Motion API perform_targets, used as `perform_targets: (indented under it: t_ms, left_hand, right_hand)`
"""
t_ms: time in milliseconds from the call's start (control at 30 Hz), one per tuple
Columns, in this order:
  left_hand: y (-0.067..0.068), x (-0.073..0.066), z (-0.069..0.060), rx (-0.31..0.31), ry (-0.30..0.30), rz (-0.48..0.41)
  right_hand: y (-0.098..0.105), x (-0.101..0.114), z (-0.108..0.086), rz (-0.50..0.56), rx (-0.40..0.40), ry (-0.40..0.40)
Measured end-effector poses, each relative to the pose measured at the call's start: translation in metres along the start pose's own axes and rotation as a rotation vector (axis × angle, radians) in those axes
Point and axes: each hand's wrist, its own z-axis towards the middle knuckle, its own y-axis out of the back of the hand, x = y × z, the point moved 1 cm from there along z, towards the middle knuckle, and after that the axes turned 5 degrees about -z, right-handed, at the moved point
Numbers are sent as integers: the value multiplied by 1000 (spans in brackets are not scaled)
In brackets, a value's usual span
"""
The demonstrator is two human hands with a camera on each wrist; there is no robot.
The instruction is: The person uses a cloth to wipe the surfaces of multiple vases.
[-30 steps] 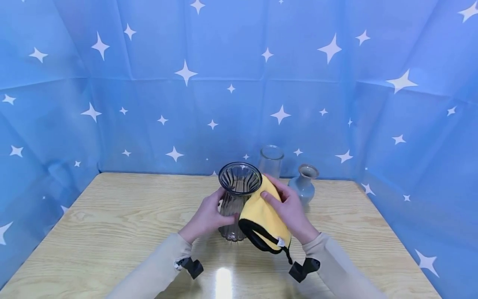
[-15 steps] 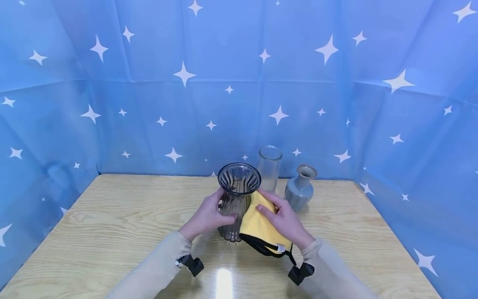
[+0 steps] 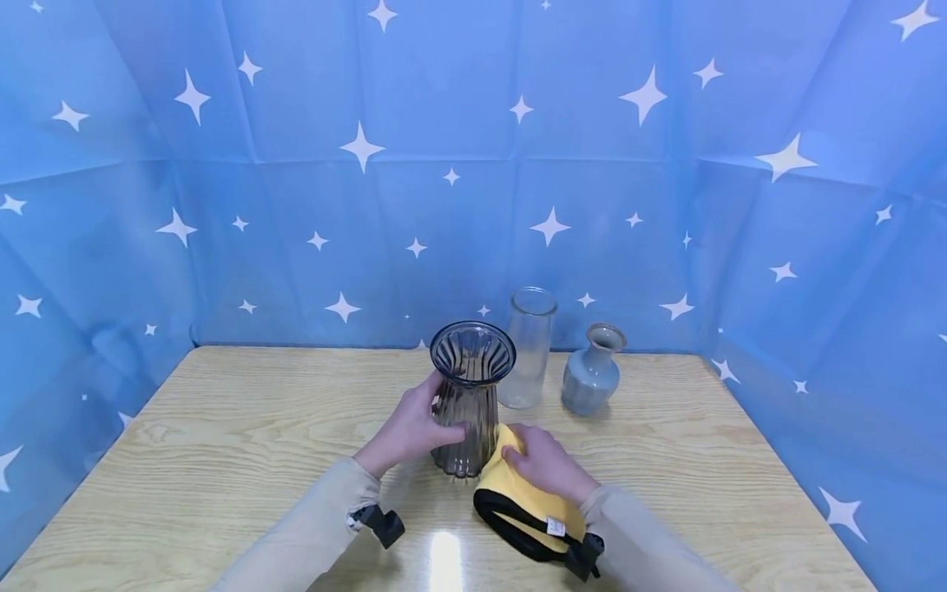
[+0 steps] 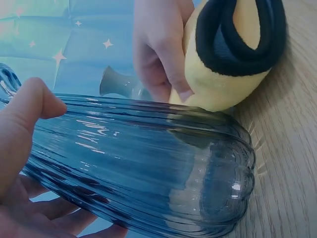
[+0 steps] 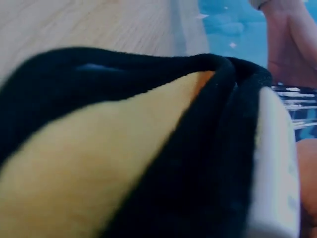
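Observation:
A tall smoky glass vase (image 3: 473, 353) with ribbed sides and a flared rim stands upright on the table. My left hand (image 3: 410, 427) grips it around the middle, thumb on the near side and fingers behind, as the left wrist view also shows. My right hand (image 3: 547, 464) holds a yellow cloth (image 3: 528, 493) with black edging and a white tag, pressing it against the vase's lower right side near the base. In the right wrist view the folded cloth (image 5: 99, 148) fills most of the picture and hides most of the right hand.
Behind the smoky vase, to its right, stands a clear glass vase (image 3: 527, 353). Beside that is a small grey-blue vase (image 3: 592, 380) with a narrow neck. The wooden table (image 3: 281, 411) ends at a blue star-patterned curtain (image 3: 414, 197).
My right hand has slid the cloth down the vase's right side, from just under the rim to near the base. The left hand and the vase have stayed in place.

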Motion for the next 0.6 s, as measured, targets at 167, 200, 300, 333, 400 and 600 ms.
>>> perform_targets:
  t_ms: [167, 200, 300, 333, 400, 600]
  left_hand:
    - [0, 0, 0, -3, 3, -6]
    - [0, 0, 0, -2, 5, -6]
    - [0, 1, 1, 10, 0, -4]
    - [0, 2, 1, 17, -5, -3]
    - [0, 2, 1, 28, -13, 1]
    - [1, 2, 2, 30, -35, 15]
  right_hand:
    - [2, -6, 4, 80, 79, -40]
    - [3, -9, 4, 138, 98, -64]
    - [3, -17, 2, 325, 131, -153]
    - [3, -19, 0, 391, 136, -189]
    - [3, -23, -3, 506, 133, -248]
    - [13, -19, -14, 633, 99, -234]
